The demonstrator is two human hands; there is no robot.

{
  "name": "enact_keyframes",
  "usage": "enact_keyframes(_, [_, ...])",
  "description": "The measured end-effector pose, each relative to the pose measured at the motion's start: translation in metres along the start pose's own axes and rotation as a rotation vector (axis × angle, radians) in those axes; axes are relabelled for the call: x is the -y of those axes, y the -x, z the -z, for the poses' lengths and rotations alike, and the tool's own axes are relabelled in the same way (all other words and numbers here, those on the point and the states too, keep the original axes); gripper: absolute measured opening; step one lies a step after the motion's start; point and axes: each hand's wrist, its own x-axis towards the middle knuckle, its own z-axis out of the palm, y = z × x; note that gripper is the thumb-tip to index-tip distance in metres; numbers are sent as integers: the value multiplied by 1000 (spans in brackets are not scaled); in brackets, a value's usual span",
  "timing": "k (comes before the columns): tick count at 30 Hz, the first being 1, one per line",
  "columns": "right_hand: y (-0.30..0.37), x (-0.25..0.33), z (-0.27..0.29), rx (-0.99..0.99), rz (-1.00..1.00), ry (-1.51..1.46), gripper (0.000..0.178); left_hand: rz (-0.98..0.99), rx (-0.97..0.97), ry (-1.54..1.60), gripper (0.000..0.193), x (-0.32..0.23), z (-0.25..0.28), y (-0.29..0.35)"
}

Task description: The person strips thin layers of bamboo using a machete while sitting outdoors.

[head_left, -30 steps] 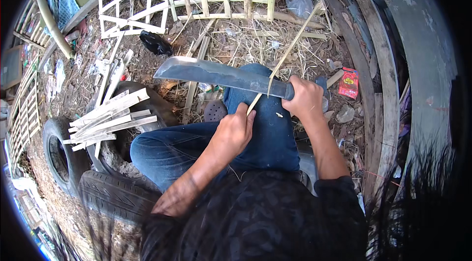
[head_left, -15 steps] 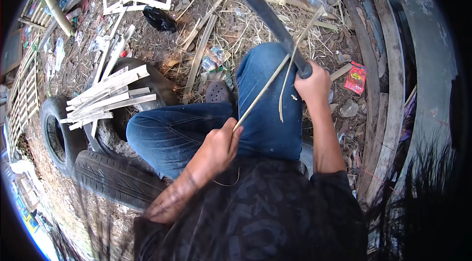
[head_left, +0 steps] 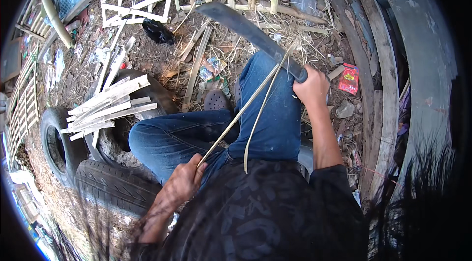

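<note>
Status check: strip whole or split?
Split: a thin sliver diverges from the strip in the left hand; any join at the machete is unclear.

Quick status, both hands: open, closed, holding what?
Left hand: closed, holding the near end of a thin pale strip.
Right hand: closed around the handle of a large dark-bladed knife.

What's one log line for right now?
left hand: gripping thin strip | right hand: gripping machete | sliver: meeting thin strip near machete
</note>
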Motion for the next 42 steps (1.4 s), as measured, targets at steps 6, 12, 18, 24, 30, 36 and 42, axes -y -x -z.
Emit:
enact_keyframes(6, [8, 0, -1, 15, 37, 31, 24, 8, -23, -141, 14, 9, 9, 24])
enact_keyframes(12, [8, 4, -1, -12, 54, -25, 20, 119, -37, -171, 15, 7, 15, 34])
enact_keyframes(18, [-2, -3, 5, 41, 25, -25, 22, 64, -69, -183, 19, 0, 17, 11])
enact_keyframes(24, [-13, -11, 17, 426, -11, -473, 13, 10, -23, -80, 22, 9, 16, -5])
enact_keyframes(30, [8, -9, 15, 257, 22, -380, 22, -24, -50, -158, 20, 13, 11, -8])
enact_keyframes(36, [19, 6, 30, 147, 375, 16, 32, -17, -52, -152, 20, 2, 2, -28])
enact_keyframes(42, [-17, -22, 33, -41, 605, 54, 27, -8, -69, -131, 22, 11, -7, -35])
